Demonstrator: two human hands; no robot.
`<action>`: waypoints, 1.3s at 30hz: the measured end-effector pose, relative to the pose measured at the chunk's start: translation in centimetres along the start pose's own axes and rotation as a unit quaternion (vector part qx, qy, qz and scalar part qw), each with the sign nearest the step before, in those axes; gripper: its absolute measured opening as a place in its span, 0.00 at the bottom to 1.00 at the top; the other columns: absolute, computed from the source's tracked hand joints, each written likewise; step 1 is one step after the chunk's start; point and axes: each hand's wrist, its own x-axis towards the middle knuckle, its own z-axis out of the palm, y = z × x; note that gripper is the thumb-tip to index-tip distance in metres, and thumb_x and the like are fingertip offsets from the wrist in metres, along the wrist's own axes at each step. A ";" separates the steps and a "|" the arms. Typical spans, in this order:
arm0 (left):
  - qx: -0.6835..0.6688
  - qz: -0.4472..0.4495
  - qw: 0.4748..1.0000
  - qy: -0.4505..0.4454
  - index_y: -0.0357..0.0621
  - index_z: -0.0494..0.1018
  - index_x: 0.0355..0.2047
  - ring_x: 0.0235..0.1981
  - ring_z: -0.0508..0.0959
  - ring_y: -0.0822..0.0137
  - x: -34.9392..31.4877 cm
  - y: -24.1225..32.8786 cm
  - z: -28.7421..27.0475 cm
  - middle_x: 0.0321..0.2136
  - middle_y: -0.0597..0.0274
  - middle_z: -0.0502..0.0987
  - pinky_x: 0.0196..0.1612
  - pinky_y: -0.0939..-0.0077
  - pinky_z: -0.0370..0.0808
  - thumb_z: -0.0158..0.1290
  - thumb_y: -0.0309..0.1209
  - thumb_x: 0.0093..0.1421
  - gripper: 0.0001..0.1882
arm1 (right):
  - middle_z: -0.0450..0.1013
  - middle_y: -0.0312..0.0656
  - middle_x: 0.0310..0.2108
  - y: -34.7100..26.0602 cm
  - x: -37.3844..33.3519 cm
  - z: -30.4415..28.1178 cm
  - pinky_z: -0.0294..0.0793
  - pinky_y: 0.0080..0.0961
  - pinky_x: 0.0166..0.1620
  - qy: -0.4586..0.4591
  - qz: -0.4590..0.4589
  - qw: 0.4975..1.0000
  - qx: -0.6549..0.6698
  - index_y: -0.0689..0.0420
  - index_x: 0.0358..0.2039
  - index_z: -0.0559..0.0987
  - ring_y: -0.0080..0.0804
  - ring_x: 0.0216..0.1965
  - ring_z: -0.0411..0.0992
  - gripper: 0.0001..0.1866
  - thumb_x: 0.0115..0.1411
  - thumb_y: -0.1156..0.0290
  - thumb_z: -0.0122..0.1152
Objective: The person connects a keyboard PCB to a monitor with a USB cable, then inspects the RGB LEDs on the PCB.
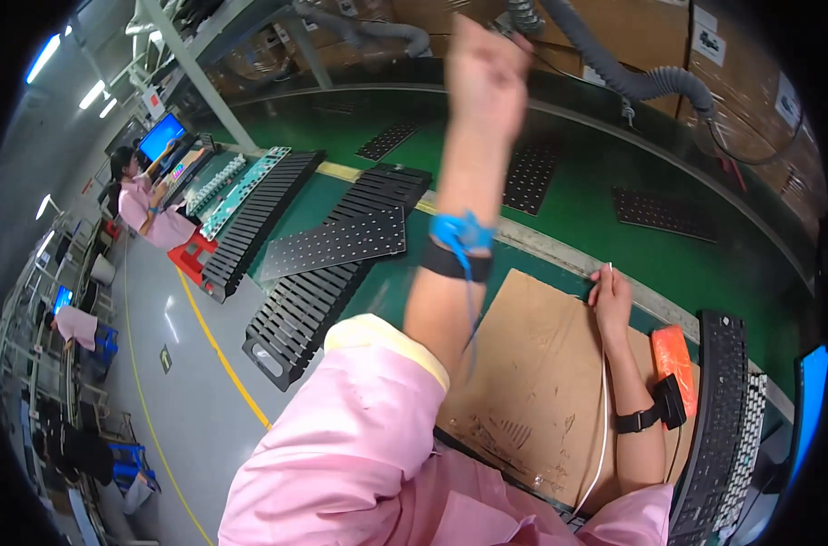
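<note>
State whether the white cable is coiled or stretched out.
Stretched out: the white cable runs from the right hand in one gentle curve, no loops showing.

Runs as a slim, smooth white cable (606, 400), pinched near one end in the right hand (611, 302). Shows a short pale length past the fingers. Trails down just left of the right forearm (628, 387), over the brown cardboard sheet (523, 355), curving gently leftward toward the body.
</note>
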 end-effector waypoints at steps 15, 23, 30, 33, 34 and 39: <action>0.460 -0.058 0.871 0.165 0.41 0.65 0.06 0.10 0.64 0.71 -13.5 -14.7 -7.2 0.04 0.66 0.60 0.13 0.79 0.56 0.36 0.15 0.34 0.10 | 0.56 0.28 0.08 -2.2 -0.6 0.8 0.44 0.11 0.13 0.046 0.056 0.976 0.205 0.56 0.22 0.69 0.12 0.09 0.49 0.17 0.61 0.60 0.38; 0.609 -0.054 0.780 0.131 0.37 0.64 0.05 0.10 0.66 0.66 -13.9 -14.6 -5.8 0.06 0.56 0.64 0.14 0.76 0.58 0.39 0.20 0.32 0.06 | 0.56 0.27 0.08 -2.1 -0.3 0.7 0.42 0.10 0.12 0.047 0.055 0.973 0.220 0.56 0.23 0.69 0.11 0.09 0.48 0.16 0.61 0.60 0.39; 0.600 -0.068 0.784 0.142 0.37 0.64 0.05 0.10 0.66 0.67 -14.0 -14.0 -5.7 0.05 0.57 0.63 0.14 0.77 0.58 0.39 0.20 0.33 0.06 | 0.56 0.27 0.09 -2.2 -0.4 0.8 0.43 0.10 0.12 0.035 0.054 0.973 0.221 0.56 0.24 0.69 0.11 0.09 0.48 0.16 0.61 0.60 0.39; 0.597 -0.077 0.785 0.144 0.37 0.64 0.05 0.10 0.66 0.68 -13.9 -14.0 -5.6 0.05 0.57 0.63 0.14 0.77 0.58 0.39 0.20 0.33 0.06 | 0.56 0.27 0.09 -2.2 -0.5 0.7 0.43 0.10 0.12 0.040 0.060 0.974 0.216 0.56 0.24 0.69 0.11 0.09 0.48 0.16 0.61 0.60 0.39; 0.594 -0.084 0.787 0.146 0.37 0.63 0.05 0.10 0.66 0.68 -13.9 -14.0 -5.6 0.05 0.57 0.63 0.14 0.77 0.58 0.39 0.20 0.33 0.06 | 0.56 0.27 0.09 -2.1 -0.4 0.7 0.43 0.10 0.12 0.039 0.059 0.974 0.216 0.56 0.24 0.69 0.11 0.09 0.48 0.16 0.61 0.60 0.39; 0.592 -0.066 0.791 0.139 0.37 0.63 0.05 0.10 0.66 0.69 -13.9 -14.1 -5.6 0.05 0.57 0.63 0.14 0.77 0.58 0.39 0.20 0.33 0.06 | 0.56 0.27 0.09 -2.2 -0.4 0.7 0.43 0.10 0.12 0.037 0.063 0.974 0.214 0.56 0.23 0.69 0.11 0.09 0.49 0.16 0.61 0.60 0.39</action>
